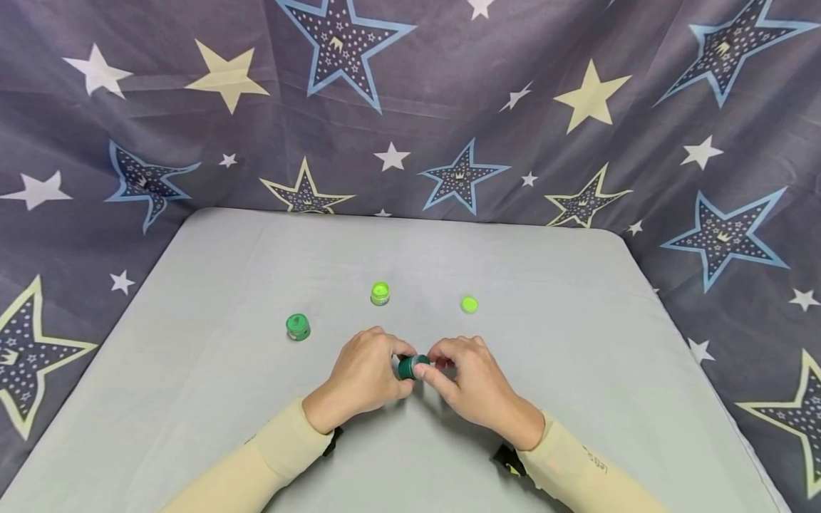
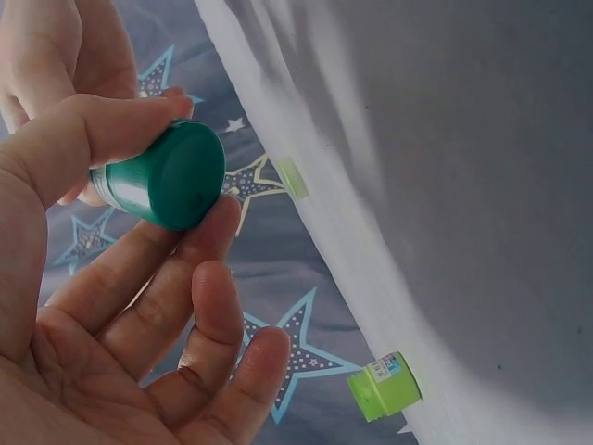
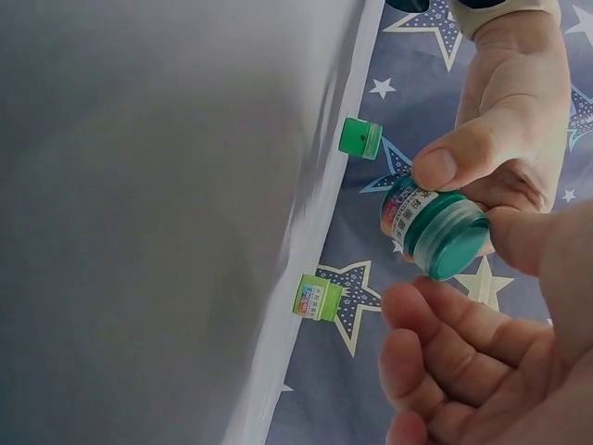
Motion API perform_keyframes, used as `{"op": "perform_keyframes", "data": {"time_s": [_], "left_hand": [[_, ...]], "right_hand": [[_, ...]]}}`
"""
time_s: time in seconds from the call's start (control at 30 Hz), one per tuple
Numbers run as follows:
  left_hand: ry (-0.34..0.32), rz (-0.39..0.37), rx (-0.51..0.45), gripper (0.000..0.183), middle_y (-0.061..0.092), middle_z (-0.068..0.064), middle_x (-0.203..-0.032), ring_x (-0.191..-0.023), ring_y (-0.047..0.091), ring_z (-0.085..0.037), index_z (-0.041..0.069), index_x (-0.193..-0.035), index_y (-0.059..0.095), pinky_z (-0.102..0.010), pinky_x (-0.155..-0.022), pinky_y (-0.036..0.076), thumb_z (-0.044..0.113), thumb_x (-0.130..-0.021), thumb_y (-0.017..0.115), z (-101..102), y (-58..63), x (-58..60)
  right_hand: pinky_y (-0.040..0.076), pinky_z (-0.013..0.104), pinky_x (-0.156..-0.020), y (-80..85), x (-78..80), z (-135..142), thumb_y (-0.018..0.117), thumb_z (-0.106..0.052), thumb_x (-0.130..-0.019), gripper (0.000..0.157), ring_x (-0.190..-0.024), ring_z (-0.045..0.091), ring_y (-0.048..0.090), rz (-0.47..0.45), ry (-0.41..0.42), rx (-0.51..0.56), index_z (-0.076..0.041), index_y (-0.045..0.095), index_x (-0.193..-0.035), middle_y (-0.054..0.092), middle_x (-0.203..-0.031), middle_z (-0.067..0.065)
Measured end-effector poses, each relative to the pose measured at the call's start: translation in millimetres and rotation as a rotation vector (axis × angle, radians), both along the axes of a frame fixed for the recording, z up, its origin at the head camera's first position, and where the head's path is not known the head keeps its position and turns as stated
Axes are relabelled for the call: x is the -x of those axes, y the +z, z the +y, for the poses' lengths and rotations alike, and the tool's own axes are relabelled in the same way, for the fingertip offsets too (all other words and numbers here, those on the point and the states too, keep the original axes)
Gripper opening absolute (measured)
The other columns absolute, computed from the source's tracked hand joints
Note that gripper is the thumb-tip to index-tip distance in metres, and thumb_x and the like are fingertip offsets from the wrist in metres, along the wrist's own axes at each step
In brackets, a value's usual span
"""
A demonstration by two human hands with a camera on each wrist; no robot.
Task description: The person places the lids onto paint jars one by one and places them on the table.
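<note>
A small dark green paint jar (image 1: 407,368) lies tilted sideways between both hands, just above the table. My left hand (image 1: 365,370) grips the jar's body between thumb and fingers; its smooth base faces the camera in the left wrist view. Around the clear lid (image 3: 454,243) at the other end, my right hand (image 1: 477,381) pinches with thumb and fingertips. A printed label (image 3: 412,213) shows on the jar's side. In the right wrist view the lid still sits on the jar.
Left of the hands stands a closed green jar (image 1: 298,327). Farther back is an uncapped lime-green jar (image 1: 380,293), with its round lime lid (image 1: 470,305) lying to its right. A pale cloth covers the table (image 1: 212,399); a star-patterned curtain (image 1: 449,107) hangs behind it.
</note>
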State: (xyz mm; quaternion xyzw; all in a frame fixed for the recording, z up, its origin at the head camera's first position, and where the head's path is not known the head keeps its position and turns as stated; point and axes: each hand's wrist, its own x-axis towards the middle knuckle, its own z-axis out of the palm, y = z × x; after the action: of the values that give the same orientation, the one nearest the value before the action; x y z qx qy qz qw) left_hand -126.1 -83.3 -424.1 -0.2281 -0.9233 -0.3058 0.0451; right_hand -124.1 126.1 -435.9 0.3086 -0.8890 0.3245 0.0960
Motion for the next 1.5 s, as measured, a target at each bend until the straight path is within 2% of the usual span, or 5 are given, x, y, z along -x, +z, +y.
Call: {"op": "perform_keyframes", "data": {"time_s": [0.3,0.47,0.6,0.9,1.5], "left_hand": [[0.001,0.018,0.014,0.027,0.075,0.01,-0.086,-0.074,0.055,-0.008,0.018,-0.091,0.083,-0.029,-0.069,0.045,0.02,-0.066,0.093,0.0,-1.1,1.1],[-0.003,0.022,0.018,0.027,0.075,0.01,-0.084,-0.073,0.053,-0.007,0.018,-0.091,0.083,-0.028,-0.067,0.044,0.019,-0.066,0.093,-0.4,-0.7,1.6],[-0.004,0.016,0.021,0.028,0.074,0.011,-0.084,-0.073,0.052,-0.007,0.018,-0.092,0.083,-0.028,-0.067,0.044,0.019,-0.066,0.093,-0.3,-1.0,1.4],[-0.006,-0.002,-0.002,0.03,0.074,0.011,-0.084,-0.074,0.053,-0.007,0.018,-0.095,0.084,-0.028,-0.067,0.044,0.019,-0.066,0.093,-0.6,-0.2,0.4],[0.004,-0.014,-0.004,0.026,0.071,0.01,-0.08,-0.072,0.05,-0.008,0.018,-0.09,0.083,-0.026,-0.062,0.042,0.019,-0.066,0.093,1.9,0.8,1.0]], "right_hand": [[0.037,0.031,-0.072,2.7,1.1,3.1,0.074,-0.034,-0.095,0.021,-0.072,0.018,0.058,0.024,-0.013,0.009,-0.013,0.073,-0.098,0.065,-0.083,-0.006],[0.039,0.035,-0.08,3.9,1.9,7.1,0.085,-0.024,-0.082,0.041,-0.088,0.021,0.062,0.057,0.06,0.052,-0.01,0.07,-0.118,0.071,-0.107,0.002],[0.038,0.035,-0.085,2.8,2.3,7.1,0.086,-0.013,-0.078,0.047,-0.093,0.021,0.063,0.054,0.12,0.071,-0.009,0.068,-0.121,0.071,-0.114,0.0],[0.038,0.034,-0.085,2.2,1.4,4.5,0.085,-0.007,-0.078,0.037,-0.093,0.019,0.065,0.059,0.127,0.091,-0.013,0.071,-0.112,0.072,-0.107,-0.007],[0.037,0.032,-0.078,0.0,1.8,3.1,0.082,-0.028,-0.087,0.017,-0.078,0.018,0.063,0.045,0.05,0.049,-0.016,0.073,-0.096,0.069,-0.085,-0.002]]}}
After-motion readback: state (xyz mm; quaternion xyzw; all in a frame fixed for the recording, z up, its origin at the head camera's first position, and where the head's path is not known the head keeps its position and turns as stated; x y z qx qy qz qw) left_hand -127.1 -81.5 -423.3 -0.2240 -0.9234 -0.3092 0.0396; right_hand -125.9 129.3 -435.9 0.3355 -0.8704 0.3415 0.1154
